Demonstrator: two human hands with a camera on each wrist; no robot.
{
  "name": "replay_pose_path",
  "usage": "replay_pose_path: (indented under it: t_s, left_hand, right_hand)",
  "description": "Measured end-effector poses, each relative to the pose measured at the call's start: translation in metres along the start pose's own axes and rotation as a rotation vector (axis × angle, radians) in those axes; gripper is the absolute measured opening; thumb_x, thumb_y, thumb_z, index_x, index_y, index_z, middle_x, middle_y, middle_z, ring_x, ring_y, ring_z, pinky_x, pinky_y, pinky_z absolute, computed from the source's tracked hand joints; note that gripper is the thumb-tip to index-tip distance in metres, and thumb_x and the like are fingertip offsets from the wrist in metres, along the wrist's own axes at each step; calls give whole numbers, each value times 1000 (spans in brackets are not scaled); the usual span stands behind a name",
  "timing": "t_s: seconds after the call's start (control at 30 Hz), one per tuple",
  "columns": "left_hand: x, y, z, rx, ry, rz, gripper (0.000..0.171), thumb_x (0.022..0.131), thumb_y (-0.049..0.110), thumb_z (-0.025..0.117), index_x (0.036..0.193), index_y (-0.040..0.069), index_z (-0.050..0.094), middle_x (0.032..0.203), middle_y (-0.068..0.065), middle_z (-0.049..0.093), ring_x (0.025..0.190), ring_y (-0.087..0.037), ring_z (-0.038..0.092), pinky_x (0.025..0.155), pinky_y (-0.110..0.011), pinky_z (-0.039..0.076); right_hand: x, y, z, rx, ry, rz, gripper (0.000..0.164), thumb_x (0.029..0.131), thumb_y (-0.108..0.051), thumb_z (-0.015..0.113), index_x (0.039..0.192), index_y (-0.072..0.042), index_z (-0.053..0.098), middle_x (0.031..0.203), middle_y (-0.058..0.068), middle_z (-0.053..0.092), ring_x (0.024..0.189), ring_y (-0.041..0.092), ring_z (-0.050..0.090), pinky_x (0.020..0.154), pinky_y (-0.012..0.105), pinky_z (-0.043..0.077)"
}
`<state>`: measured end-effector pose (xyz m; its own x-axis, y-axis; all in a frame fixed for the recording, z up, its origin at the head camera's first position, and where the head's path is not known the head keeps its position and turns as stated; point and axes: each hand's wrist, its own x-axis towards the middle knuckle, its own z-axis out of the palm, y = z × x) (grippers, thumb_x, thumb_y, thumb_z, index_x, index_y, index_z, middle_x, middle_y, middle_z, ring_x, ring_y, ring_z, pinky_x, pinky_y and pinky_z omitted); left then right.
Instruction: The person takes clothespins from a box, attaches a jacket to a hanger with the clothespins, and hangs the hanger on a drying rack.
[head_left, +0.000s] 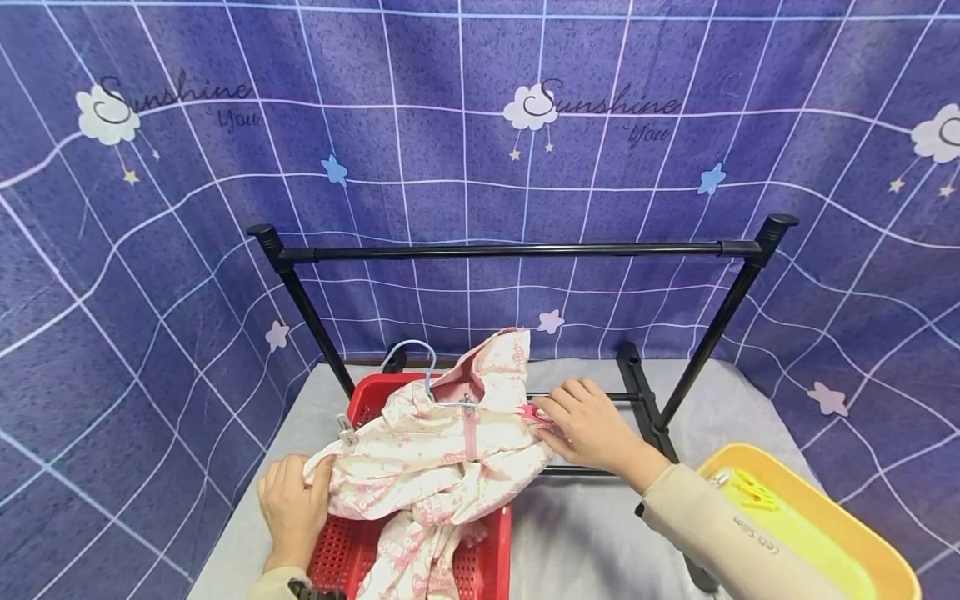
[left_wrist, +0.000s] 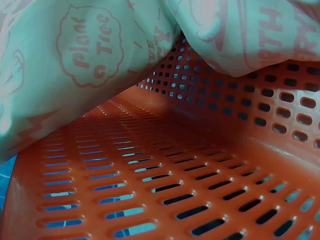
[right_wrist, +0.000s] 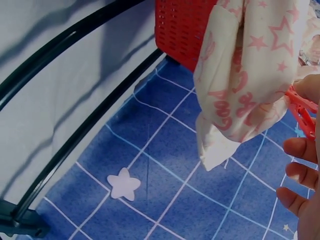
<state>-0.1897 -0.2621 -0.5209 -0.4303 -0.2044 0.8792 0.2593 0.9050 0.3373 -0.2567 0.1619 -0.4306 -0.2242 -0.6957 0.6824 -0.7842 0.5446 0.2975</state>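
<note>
A white hooded jacket (head_left: 427,458) with pink print lies over the red basket (head_left: 504,550). A light blue hanger (head_left: 411,342) is inside it, its hook standing out beside the hood. My left hand (head_left: 292,504) grips the jacket's left edge, below a pale clothespin (head_left: 347,429) clipped at that shoulder. At the other shoulder my right hand (head_left: 581,421) pinches a red clothespin (head_left: 531,414). The right wrist view shows this red clothespin (right_wrist: 302,111) between thumb and finger against the cloth. In the left wrist view the jacket (left_wrist: 95,50) hangs over the basket's slotted inside (left_wrist: 165,165).
Behind the basket stands a black rack with a horizontal bar (head_left: 517,250) and slanted posts. A yellow tray (head_left: 832,517) at the right holds yellow clothespins (head_left: 753,492). A blue gridded curtain (head_left: 480,150) surrounds the pale table surface (head_left: 573,542).
</note>
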Motion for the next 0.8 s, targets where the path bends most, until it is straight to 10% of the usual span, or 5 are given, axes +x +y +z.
replay_pose_path:
  t_s: [0.8]
  left_hand:
    - [-2,-1,0,5,-2,-8,66,99,60,44,72,0,48,66,-18,47,64,-40,44,63,-47,25]
  right_hand:
    - [-27,-1,6,38,7,195,48,85,-38,63,115,0,61,89,9,59,80,28,53,71,44,42]
